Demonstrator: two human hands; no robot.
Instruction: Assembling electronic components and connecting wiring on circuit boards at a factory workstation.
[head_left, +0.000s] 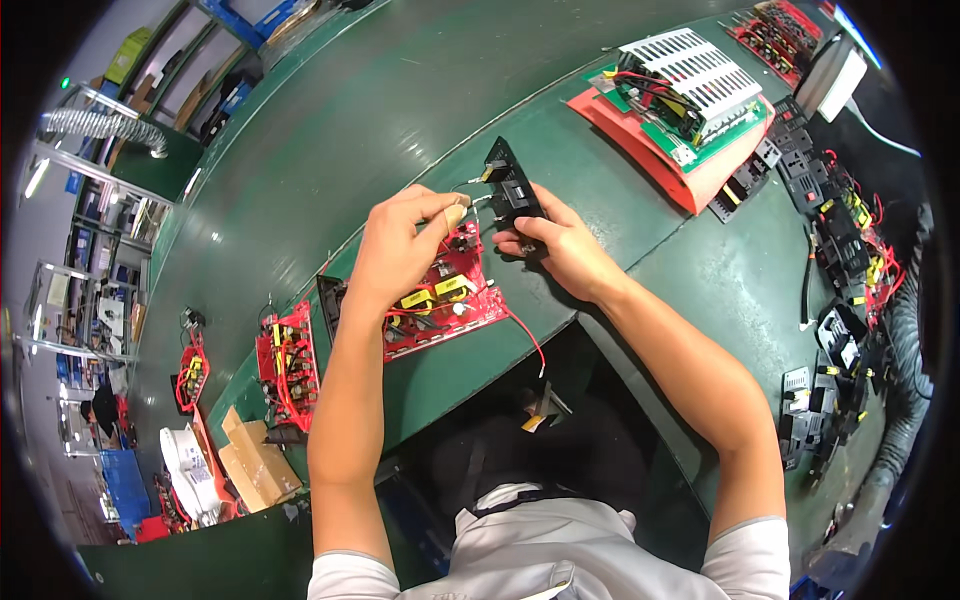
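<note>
My right hand (568, 248) is closed round the lower end of a black plastic panel (512, 188), which it holds upright and tilted above the bench. Sockets or terminals stick out of the panel's left face, with thin wires on them. Thumb and fingertips of my left hand (392, 240) are pinched together on a wire (482, 199) close to those terminals; the wire's end is hidden by the fingers. Below both hands lies a red circuit board (484, 303) with yellow-wrapped components, and a loose red wire (528, 332) runs off its right side. My left forearm covers part of the board.
On the right, a white slotted metal case (690, 70) sits on a green board over orange-red sheeting (640, 150). Black panels (840, 245) line the right edge. More red boards (288, 365), a cardboard piece (262, 462) and a white roll-like thing (190, 470) stand at left.
</note>
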